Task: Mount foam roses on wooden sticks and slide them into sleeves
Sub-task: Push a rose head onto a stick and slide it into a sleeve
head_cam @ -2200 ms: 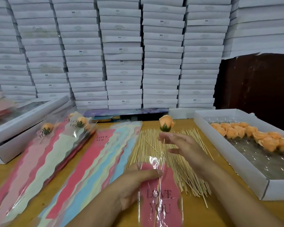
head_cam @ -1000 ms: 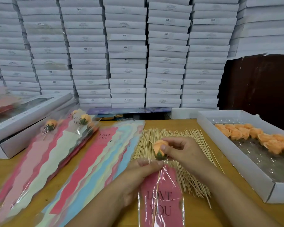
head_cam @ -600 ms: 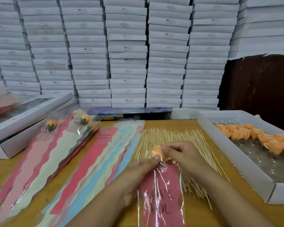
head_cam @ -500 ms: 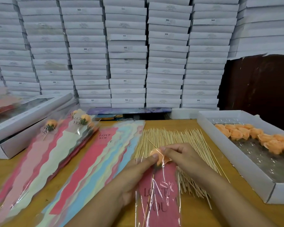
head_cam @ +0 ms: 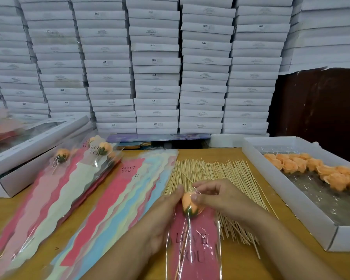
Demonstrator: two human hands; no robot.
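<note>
An orange foam rose [head_cam: 188, 201] with green sepals sits on a wooden stick, its head inside the mouth of a clear sleeve with a pink "LOVE YOU" panel [head_cam: 194, 249]. My left hand [head_cam: 162, 221] holds the sleeve's top edge beside the rose. Just right of the bloom, my right hand [head_cam: 220, 199] pinches the clear film at the sleeve's opening. Loose wooden sticks [head_cam: 210, 172] lie spread under and behind both hands. Empty sleeves [head_cam: 125, 199] in pink, blue and cream fan out to the left.
A white tray [head_cam: 291, 201] at right holds several orange foam roses [head_cam: 311, 168]. Finished sleeved roses [head_cam: 79, 168] lie at the left, next to an open white box [head_cam: 28, 150]. Stacked white boxes [head_cam: 156, 67] wall the back of the wooden table [head_cam: 240, 263].
The rose on its stick has come down from above the table into the sleeve's mouth. My right hand moved from the stick to the film at the opening.
</note>
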